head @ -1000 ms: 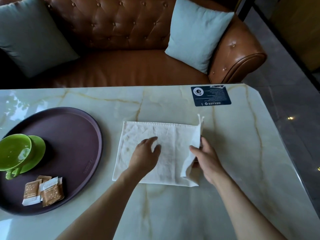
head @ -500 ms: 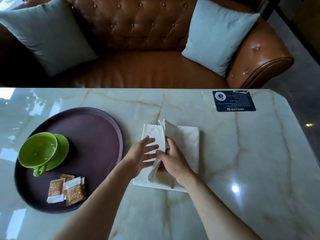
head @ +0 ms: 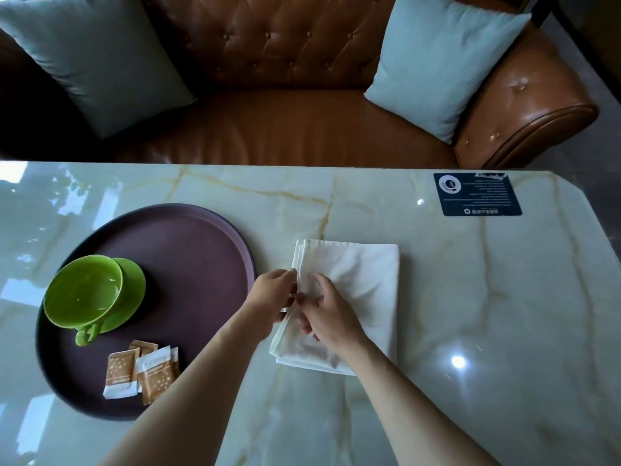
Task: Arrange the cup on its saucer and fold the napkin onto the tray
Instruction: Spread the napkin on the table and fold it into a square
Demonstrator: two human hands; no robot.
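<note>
Now the white cloth napkin (head: 356, 290) lies folded on the marble table (head: 470, 331), just right of the round dark tray (head: 188, 250) and not on it; its long axis runs from the near edge toward the sofa (head: 302, 122), with the stacked loose edges along its left side and the fold on the right. The left hand (head: 272, 297) pinches those left edges between thumb and curled fingers. The right hand (head: 327, 314) rests on the napkin's near left part, fingers bent down onto the cloth and meeting the left hand; whether it grips a layer I cannot tell. On the tray's left part the green cup (head: 84, 292) sits on its green saucer (head: 132, 287), handle pointing toward the near edge, with sugar sachets (head: 141, 371) lying nearer.
</note>
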